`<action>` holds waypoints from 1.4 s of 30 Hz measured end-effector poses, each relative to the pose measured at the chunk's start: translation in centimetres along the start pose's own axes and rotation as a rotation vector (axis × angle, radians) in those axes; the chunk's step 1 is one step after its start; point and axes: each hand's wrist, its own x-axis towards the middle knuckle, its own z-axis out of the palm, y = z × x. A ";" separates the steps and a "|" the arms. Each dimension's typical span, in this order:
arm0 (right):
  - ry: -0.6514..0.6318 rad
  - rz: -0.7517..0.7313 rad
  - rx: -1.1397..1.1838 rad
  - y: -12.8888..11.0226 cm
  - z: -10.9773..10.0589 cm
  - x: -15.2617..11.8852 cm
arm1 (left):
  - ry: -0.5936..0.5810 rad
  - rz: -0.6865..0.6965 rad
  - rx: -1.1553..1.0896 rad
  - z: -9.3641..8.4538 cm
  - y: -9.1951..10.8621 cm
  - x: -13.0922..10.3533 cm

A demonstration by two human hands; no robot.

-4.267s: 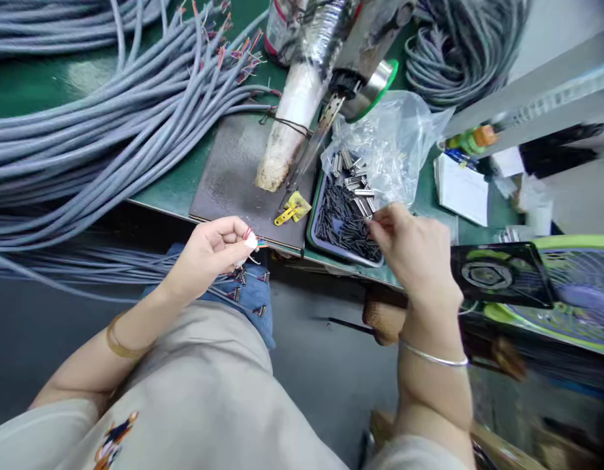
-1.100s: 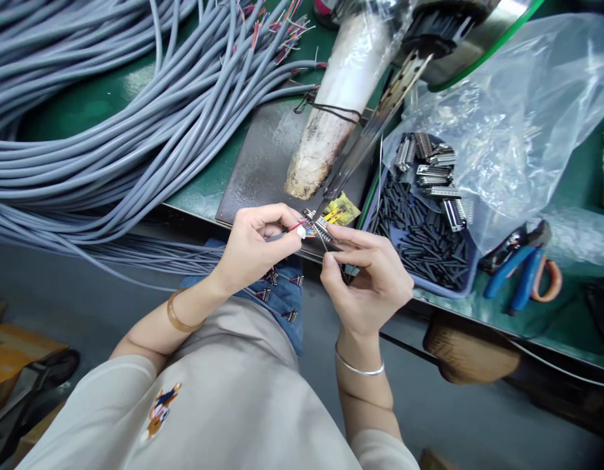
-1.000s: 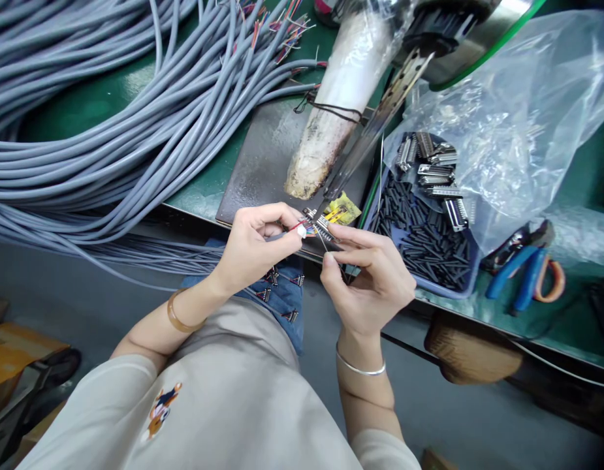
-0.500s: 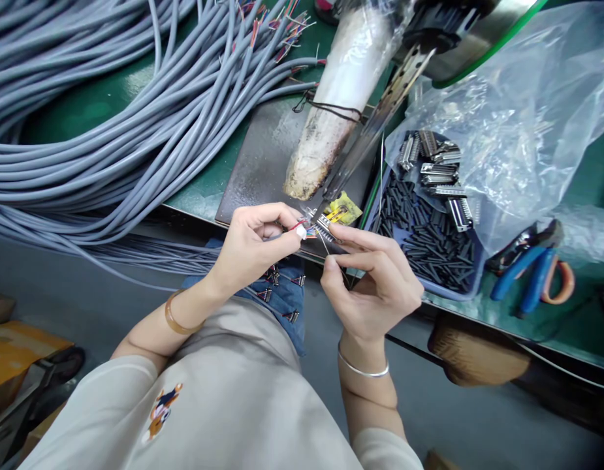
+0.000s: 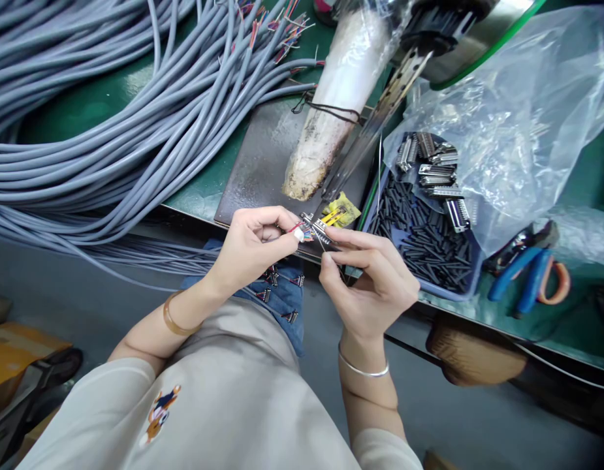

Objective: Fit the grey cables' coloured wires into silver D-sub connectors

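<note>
Left hand (image 5: 262,243): thumb and forefinger closed, pinching coloured wires (image 5: 307,236). Right hand (image 5: 373,277): fingertips closed on a thin strand (image 5: 320,241), nature not determinable, forefinger at a metal connector (image 5: 320,226). Connector located between the hands, beside the wire ends, above the front edge of a dark board (image 5: 257,153). Adjacent right: tray (image 5: 446,294) containing black tubes (image 5: 431,254). Left: grey cables (image 5: 135,153) across the green worktop (image 5: 61,117).

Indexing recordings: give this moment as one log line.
left hand: holds wires; right hand: pinches thin strand at connector; tray: black pieces; cables: upper left
</note>
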 end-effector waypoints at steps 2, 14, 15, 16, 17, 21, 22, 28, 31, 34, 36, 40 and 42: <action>-0.006 -0.009 -0.008 0.0 0.0 0.1 | 0.005 -0.003 0.000 0.0 0.0 0.1; -0.012 -0.038 -0.034 -0.4 -0.2 0.8 | -0.005 -0.001 0.012 -0.1 0.6 0.2; -0.010 -0.035 -0.030 -0.4 -0.2 0.8 | -0.008 -0.008 0.013 -0.1 0.7 0.2; -0.011 -0.030 -0.025 -0.5 -0.2 0.9 | -0.012 -0.015 0.012 -0.1 0.7 0.2; -0.012 -0.025 -0.021 -0.5 -0.2 0.9 | -0.014 -0.023 0.011 -0.2 0.7 0.2; -0.012 -0.021 -0.023 -0.4 -0.3 0.8 | -0.017 -0.054 0.009 -0.2 0.6 0.2; -0.014 -0.022 -0.026 -0.4 -0.3 0.7 | -0.017 -0.060 0.010 -0.2 0.5 0.2; -0.030 -0.041 -0.039 -0.1 -0.3 0.6 | -0.007 -0.098 0.007 -0.3 0.3 0.2; -0.031 -0.045 -0.041 -0.1 -0.3 0.6 | -0.002 -0.108 0.007 -0.3 0.3 0.2; -0.034 -0.049 -0.041 0.0 -0.3 0.5 | -0.005 -0.108 0.009 -0.3 0.5 0.2; -0.030 -0.045 -0.033 0.0 -0.3 0.4 | -0.008 -0.102 0.015 -0.3 0.5 0.1; -0.014 0.033 0.032 0.0 -0.1 0.3 | -0.017 -0.067 0.018 -0.3 0.5 -0.1; -0.018 0.063 0.052 0.0 0.0 0.2 | -0.016 -0.046 0.023 -0.3 0.5 -0.2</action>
